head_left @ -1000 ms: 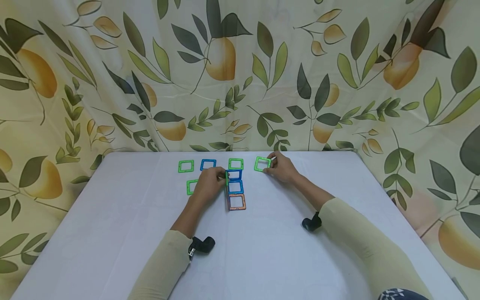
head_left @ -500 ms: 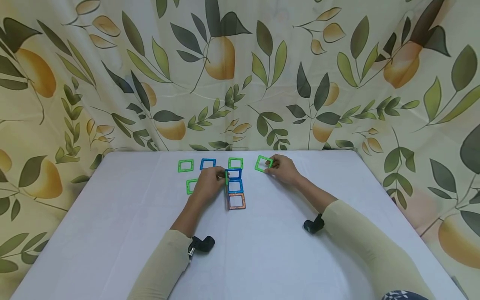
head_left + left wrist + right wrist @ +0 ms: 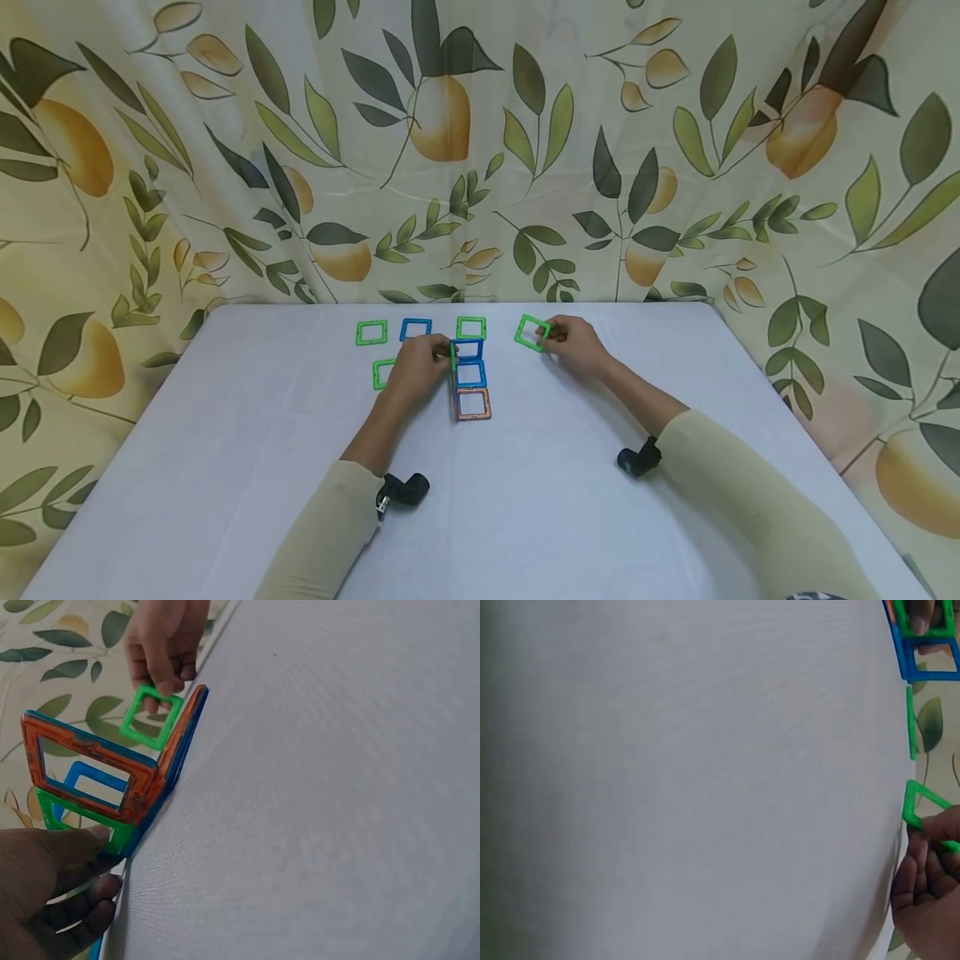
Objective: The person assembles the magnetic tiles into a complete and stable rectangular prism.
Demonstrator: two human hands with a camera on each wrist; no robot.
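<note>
My left hand (image 3: 415, 368) pinches a green square magnetic tile frame (image 3: 90, 815) that stands upright on the left side of a small build. In the head view, the build shows an upright blue tile (image 3: 469, 340), a flat blue tile (image 3: 472, 386) and a flat orange tile (image 3: 474, 417) at the near end. The left wrist view shows an upright orange tile (image 3: 142, 787) joined to the green one. To the right of the build, my right hand (image 3: 577, 344) holds another green square tile (image 3: 537, 320) by its right side, tilted, between thumb and fingers.
Behind the build lies a green tile (image 3: 472, 318). Left of it are a blue tile (image 3: 417, 320) and a green tile (image 3: 372, 342); another green tile (image 3: 383, 362) is partly covered by my left hand. A patterned curtain (image 3: 525, 167) hangs behind the white table (image 3: 525, 500).
My right hand has drawn slightly right and nearer with the green tile, which has turned to a tilted angle. The left hand and the build have stayed in place.
</note>
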